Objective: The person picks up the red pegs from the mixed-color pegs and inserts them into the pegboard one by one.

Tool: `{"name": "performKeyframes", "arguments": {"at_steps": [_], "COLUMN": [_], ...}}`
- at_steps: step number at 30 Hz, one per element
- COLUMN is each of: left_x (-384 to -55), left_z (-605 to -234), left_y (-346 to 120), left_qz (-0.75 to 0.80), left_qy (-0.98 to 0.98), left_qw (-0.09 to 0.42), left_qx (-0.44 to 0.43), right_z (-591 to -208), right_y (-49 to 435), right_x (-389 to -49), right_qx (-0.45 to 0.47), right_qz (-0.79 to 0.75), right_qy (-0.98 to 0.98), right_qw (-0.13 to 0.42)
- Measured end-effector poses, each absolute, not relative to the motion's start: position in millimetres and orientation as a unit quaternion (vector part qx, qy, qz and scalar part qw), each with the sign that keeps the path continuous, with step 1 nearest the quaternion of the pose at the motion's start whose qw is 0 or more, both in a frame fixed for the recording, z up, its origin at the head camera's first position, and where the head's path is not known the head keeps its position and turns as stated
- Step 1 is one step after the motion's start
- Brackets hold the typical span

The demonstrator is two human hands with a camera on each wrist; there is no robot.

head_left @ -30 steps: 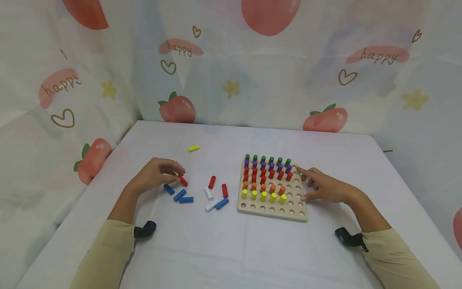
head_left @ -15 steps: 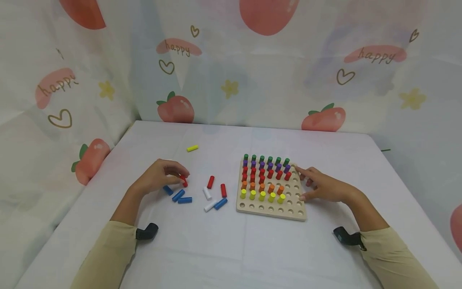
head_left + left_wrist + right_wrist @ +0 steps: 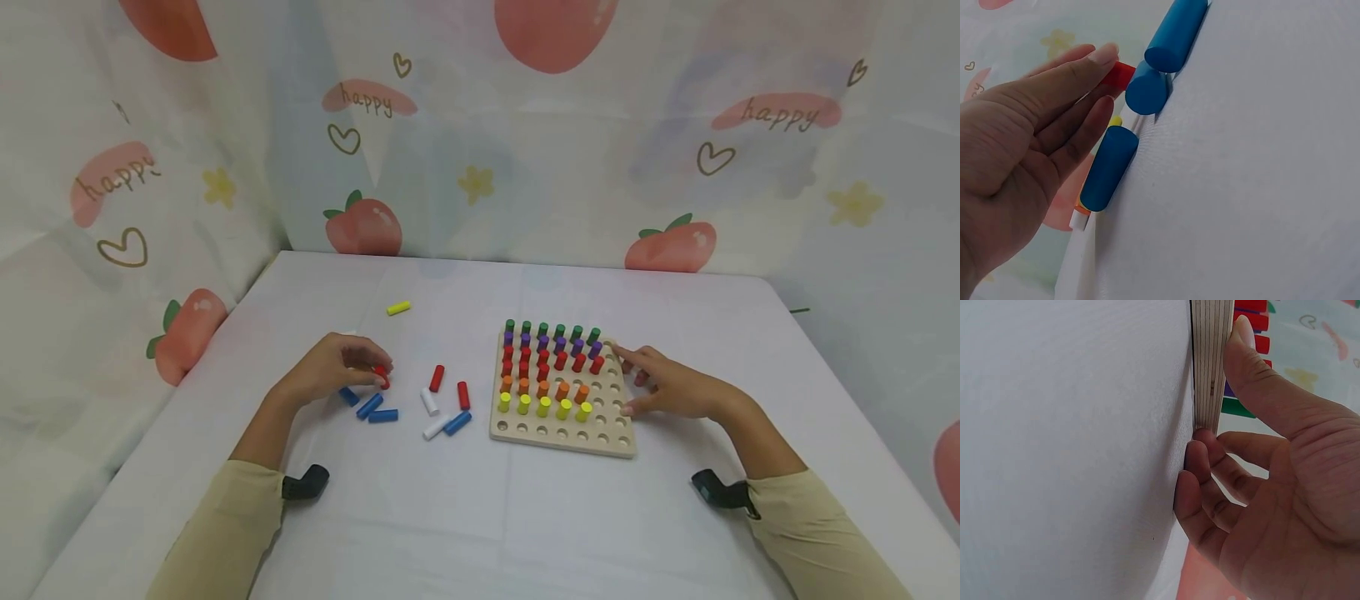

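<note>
My left hand (image 3: 333,367) pinches a red peg (image 3: 382,380) between thumb and fingertips, low over the table. In the left wrist view the red peg (image 3: 1121,75) shows at my fingertips, right beside a blue peg (image 3: 1146,90). My right hand (image 3: 678,386) rests against the right edge of a wooden pegboard (image 3: 555,443). Its thumb lies at the board's top edge and its index finger is near the far right corner. Rows of green, purple, red, orange and yellow pegs stand upright in the board. Several holes along the near and right sides hold no peg.
Several blue pegs (image 3: 383,416) lie just below my left hand. Between the hand and the board lie loose red pegs (image 3: 463,395), white pegs (image 3: 429,402) and another blue one. A yellow peg (image 3: 398,307) lies farther back on the white-covered table (image 3: 450,517).
My left fingers have closed around the red peg and tilted it more upright. The right hand stays at the board's edge. The head view has shifted slightly.
</note>
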State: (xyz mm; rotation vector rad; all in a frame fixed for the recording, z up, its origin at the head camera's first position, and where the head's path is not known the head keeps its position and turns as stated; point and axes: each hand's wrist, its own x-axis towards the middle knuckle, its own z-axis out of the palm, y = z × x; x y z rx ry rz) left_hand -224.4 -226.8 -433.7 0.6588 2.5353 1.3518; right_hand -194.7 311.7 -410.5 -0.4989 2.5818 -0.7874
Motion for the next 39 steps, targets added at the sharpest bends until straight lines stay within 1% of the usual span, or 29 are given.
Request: {"name": "performKeyframes", "arguments": {"at_steps": [14,28,39], "left_x": [-222.8,-222.0,-223.0], "left_z": [-435.3,-435.9,-434.0], "left_y": [-225.5,-224.2,-221.0], "left_qz": [0.438,0.417,0.415], "left_qy": [0.872,0.880,0.880], "left_qw": [0.102,0.104,0.092], "left_qx": [0.195,0.202,0.213], "right_z": [-410.9,-407.0,-407.2], "right_y": [310.4,307.6,308.4], "right_x": [-195.6,-192.1,-191.8], "right_qx": [-0.177,-0.173,-0.175], "right_qz": [-0.279,-0.281,-0.277], "right_qy": [0.923,0.923,0.925], "right_qw": [0.198,0.196,0.194]}}
